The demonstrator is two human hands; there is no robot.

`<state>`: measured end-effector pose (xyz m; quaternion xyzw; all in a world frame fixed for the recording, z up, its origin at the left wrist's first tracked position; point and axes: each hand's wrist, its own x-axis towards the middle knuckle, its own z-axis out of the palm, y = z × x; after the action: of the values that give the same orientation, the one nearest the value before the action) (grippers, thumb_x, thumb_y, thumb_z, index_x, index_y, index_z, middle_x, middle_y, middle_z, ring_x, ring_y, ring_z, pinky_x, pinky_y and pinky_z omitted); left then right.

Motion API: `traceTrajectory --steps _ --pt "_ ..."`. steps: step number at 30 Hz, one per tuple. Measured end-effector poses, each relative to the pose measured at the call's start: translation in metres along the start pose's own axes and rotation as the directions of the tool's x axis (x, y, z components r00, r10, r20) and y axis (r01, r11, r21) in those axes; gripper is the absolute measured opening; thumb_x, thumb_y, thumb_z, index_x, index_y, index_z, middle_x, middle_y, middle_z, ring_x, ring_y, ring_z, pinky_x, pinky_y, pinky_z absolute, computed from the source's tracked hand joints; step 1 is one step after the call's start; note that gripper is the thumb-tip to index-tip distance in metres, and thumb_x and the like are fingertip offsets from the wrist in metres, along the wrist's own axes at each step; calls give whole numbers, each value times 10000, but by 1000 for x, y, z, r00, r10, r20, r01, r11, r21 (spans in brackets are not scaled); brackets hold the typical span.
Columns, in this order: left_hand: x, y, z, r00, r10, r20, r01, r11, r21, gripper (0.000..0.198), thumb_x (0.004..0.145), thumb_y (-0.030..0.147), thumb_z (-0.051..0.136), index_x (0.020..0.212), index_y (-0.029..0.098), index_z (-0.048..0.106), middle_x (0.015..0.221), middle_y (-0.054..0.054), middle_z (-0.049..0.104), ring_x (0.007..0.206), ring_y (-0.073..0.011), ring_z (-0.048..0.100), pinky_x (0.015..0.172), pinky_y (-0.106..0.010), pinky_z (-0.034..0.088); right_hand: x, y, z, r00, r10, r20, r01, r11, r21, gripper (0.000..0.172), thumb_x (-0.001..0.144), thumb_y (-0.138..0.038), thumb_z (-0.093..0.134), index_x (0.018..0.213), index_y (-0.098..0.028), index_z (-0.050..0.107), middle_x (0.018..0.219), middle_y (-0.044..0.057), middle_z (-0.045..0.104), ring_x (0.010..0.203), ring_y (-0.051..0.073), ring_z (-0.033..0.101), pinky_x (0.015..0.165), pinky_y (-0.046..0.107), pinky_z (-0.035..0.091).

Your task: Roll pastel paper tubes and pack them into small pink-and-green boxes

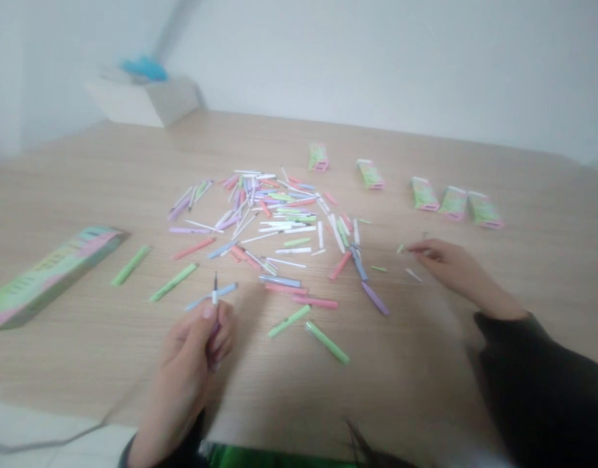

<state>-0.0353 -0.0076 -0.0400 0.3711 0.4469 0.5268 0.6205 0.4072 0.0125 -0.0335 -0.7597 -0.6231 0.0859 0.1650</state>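
Note:
My left hand (194,341) is shut around a slim pen part (214,292) with a white section and a dark pointed tip. A pale blue pen barrel (211,296) lies just beyond those fingers. My right hand (448,263) reaches low over the table, its fingertips close to a small green piece (401,248). Whether those fingers grip anything is unclear. Between my hands lies a loose heap of pastel pen barrels, caps and white sticks (274,218) in pink, green, purple and blue.
Several small green-and-pink packets (423,194) stand in a row along the far right of the wooden table (84,195). A long green-and-pink box (50,276) lies at the left. A white block (143,101) holding something blue sits at the far corner against the wall.

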Motion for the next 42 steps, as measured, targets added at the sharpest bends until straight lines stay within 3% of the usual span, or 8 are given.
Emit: traceTrajectory --steps 3,7,11,15,23,33,37,42 --pt "3 12 0 999 25 -48 -26 999 -30 474 839 518 760 619 182 507 535 57 301 481 -90 269 410 -203 271 25 -24 -8 990 -126 65 126 992 8 226 834 -240 587 942 -226 786 906 72 778 746 236 714 724 366 565" --pt "2 24 -8 986 42 -164 -54 996 -65 481 832 504 752 611 193 459 548 52 274 490 -103 256 404 -220 292 74 -71 -7 937 -329 115 337 939 -63 291 845 -162 548 1002 -173 793 951 93 778 766 215 694 762 342 544" --pt "1 20 -22 982 67 -177 -72 997 -27 444 883 512 697 645 200 487 562 45 274 502 -114 280 416 -228 323 127 -114 13 905 -397 153 412 908 -81 311 857 -129 552 1055 -129 792 1041 121 780 889 228 700 830 314 517" --pt "4 9 -30 989 57 -139 -52 998 42 451 919 517 655 635 201 503 551 33 316 496 -121 300 403 -240 327 160 -137 43 886 -406 224 434 896 -91 257 824 -125 596 961 -122 813 1024 120 793 953 238 708 846 276 495" --pt "9 2 -23 987 -25 -159 47 990 136 472 926 568 635 658 200 512 578 26 366 534 -124 315 447 -238 323 171 -140 76 879 -362 312 416 900 -128 219 866 -205 621 931 -147 822 982 96 808 941 237 706 811 267 478" --pt "4 -2 -15 997 11 -77 9 967 255 483 960 545 601 639 196 507 598 13 407 576 -142 352 515 -275 314 169 -147 72 861 -312 401 398 905 -150 189 960 -240 620 945 -123 767 926 80 781 887 196 716 850 311 523" --pt "5 -3 -8 998 35 -45 -22 963 270 507 978 542 572 618 195 487 596 14 385 575 -144 340 527 -283 297 171 -146 73 860 -281 426 383 907 -174 240 996 -375 638 1002 -146 711 1023 52 743 958 194 708 911 414 565" --pt "8 -6 -8 999 54 -4 -51 961 271 529 1000 534 538 600 194 467 588 18 366 563 -141 330 531 -291 278 174 -143 73 878 -271 393 364 913 -184 267 1002 -396 629 1074 -151 705 1123 76 732 1034 211 700 951 440 557"
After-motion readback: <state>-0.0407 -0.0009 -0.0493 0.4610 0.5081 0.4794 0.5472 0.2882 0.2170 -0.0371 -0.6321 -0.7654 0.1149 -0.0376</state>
